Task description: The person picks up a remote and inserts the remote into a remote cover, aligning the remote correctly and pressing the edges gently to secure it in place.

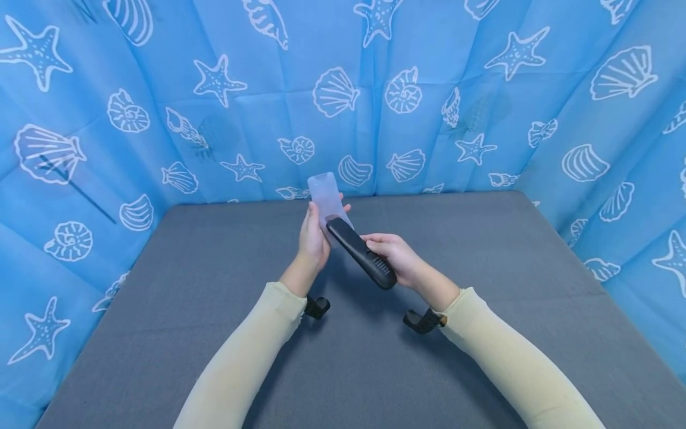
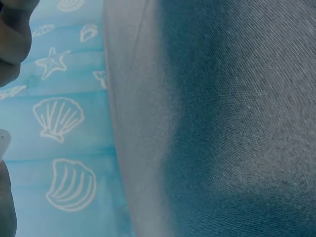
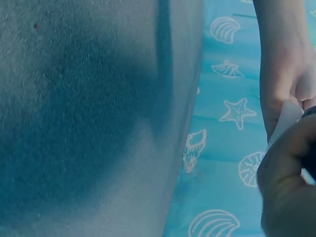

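Observation:
My left hand (image 1: 315, 238) holds a thin, translucent whitish sheet (image 1: 324, 193), thumb on the near side and fingertips showing past its right edge. In my right hand (image 1: 393, 255) is a long black handheld tool (image 1: 356, 247) with a rounded, ridged end. Its far tip overlaps the lower part of the sheet in the head view. The right wrist view catches part of the sheet (image 3: 284, 121) between both hands, with my right hand's curled fingers (image 3: 284, 177) in front. Only slivers of my left fingers (image 2: 12, 42) appear at the edge of the left wrist view.
A grey cloth-covered table (image 1: 214, 310) lies under both hands. Blue curtains (image 1: 257, 107) printed with white shells and starfish hang behind it and along both sides. Black wrist straps (image 1: 423, 322) stick out below the cream sleeves (image 1: 509, 357).

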`<state>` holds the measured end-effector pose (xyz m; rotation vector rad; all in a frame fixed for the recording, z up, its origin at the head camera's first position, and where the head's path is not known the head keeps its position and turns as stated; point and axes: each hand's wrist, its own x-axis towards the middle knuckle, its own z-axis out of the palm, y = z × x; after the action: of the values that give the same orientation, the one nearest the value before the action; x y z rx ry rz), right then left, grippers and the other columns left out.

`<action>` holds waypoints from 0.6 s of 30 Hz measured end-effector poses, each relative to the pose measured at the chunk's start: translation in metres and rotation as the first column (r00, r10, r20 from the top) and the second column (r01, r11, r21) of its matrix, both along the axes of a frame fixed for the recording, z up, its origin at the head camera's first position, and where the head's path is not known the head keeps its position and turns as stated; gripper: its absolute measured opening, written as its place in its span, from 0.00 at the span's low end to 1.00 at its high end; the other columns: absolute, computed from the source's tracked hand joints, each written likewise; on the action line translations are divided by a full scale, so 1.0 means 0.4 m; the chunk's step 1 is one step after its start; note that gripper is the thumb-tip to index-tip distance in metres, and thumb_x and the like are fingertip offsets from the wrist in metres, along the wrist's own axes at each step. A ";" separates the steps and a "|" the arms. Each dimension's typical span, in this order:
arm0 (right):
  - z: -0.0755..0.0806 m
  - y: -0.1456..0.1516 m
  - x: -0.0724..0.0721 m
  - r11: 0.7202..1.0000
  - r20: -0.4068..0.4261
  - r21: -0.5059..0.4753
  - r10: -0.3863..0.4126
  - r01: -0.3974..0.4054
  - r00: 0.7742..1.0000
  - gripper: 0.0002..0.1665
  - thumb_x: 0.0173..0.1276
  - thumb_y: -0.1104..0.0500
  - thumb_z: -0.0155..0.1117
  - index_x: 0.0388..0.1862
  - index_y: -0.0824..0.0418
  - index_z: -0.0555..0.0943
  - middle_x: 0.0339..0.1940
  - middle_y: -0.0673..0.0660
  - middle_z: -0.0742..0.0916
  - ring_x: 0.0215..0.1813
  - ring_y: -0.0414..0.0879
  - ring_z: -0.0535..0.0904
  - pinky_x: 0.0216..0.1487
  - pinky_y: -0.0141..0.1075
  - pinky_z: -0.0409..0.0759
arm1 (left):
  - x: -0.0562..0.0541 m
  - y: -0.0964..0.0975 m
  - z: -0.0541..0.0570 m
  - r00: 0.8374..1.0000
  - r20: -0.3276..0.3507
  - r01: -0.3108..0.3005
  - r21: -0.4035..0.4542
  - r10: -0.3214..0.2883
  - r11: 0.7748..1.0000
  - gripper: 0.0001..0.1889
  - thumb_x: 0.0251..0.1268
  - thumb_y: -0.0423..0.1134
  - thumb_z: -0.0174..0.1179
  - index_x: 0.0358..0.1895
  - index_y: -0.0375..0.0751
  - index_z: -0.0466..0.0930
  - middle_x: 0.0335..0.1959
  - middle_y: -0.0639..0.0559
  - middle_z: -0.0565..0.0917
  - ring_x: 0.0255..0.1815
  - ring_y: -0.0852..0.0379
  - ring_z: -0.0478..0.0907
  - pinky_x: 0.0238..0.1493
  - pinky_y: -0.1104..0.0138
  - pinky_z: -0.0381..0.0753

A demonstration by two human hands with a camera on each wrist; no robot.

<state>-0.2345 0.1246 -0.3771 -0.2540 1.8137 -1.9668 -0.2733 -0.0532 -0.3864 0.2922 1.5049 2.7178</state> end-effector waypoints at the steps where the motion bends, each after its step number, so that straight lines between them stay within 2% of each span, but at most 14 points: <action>1: -0.001 -0.001 0.000 1.000 -0.014 0.023 -0.018 0.019 1.000 0.26 0.80 0.62 0.41 0.70 0.76 0.62 0.45 0.55 0.82 0.37 0.39 0.78 0.38 0.31 0.78 | 0.000 0.000 0.000 1.000 0.002 -0.003 0.005 0.003 1.000 0.28 0.80 0.53 0.25 0.75 0.46 0.53 0.71 0.39 0.66 0.67 0.44 0.68 0.66 0.53 0.65; 6: -0.008 -0.004 -0.001 0.982 -0.122 0.149 -0.100 0.118 0.987 0.24 0.80 0.63 0.42 0.70 0.73 0.65 0.57 0.69 0.76 0.41 0.43 0.77 0.41 0.32 0.77 | 0.001 0.000 0.000 1.000 0.019 -0.019 -0.014 0.019 1.000 0.28 0.81 0.51 0.25 0.73 0.40 0.56 0.70 0.36 0.65 0.68 0.44 0.67 0.68 0.55 0.62; 9: -0.014 -0.008 -0.003 0.961 -0.207 0.238 -0.094 0.143 0.974 0.25 0.80 0.62 0.42 0.70 0.71 0.64 0.61 0.71 0.75 0.46 0.47 0.76 0.43 0.35 0.76 | -0.001 0.000 -0.004 0.999 0.036 -0.029 -0.047 0.030 0.998 0.29 0.81 0.51 0.27 0.72 0.37 0.58 0.68 0.36 0.67 0.68 0.45 0.67 0.68 0.56 0.62; 14: -0.026 -0.012 -0.009 0.922 -0.342 0.346 -0.048 0.173 0.938 0.26 0.80 0.59 0.44 0.70 0.72 0.64 0.57 0.69 0.78 0.50 0.55 0.76 0.47 0.40 0.74 | -0.002 0.002 -0.010 0.997 0.070 -0.026 -0.101 0.033 0.995 0.24 0.82 0.43 0.36 0.71 0.32 0.57 0.65 0.35 0.70 0.67 0.45 0.68 0.67 0.58 0.64; 18: -0.033 -0.008 -0.015 0.900 -0.430 0.370 -0.055 0.232 0.901 0.24 0.79 0.59 0.47 0.66 0.74 0.68 0.52 0.68 0.81 0.48 0.55 0.76 0.47 0.41 0.74 | 0.001 -0.003 -0.012 0.993 0.103 -0.040 -0.215 0.063 0.976 0.22 0.80 0.38 0.41 0.69 0.30 0.58 0.64 0.37 0.70 0.65 0.47 0.68 0.64 0.57 0.67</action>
<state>-0.2403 0.1213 -0.3902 -0.4278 2.5406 -1.6457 -0.2730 -0.0545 -0.3910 0.0985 1.7744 2.5316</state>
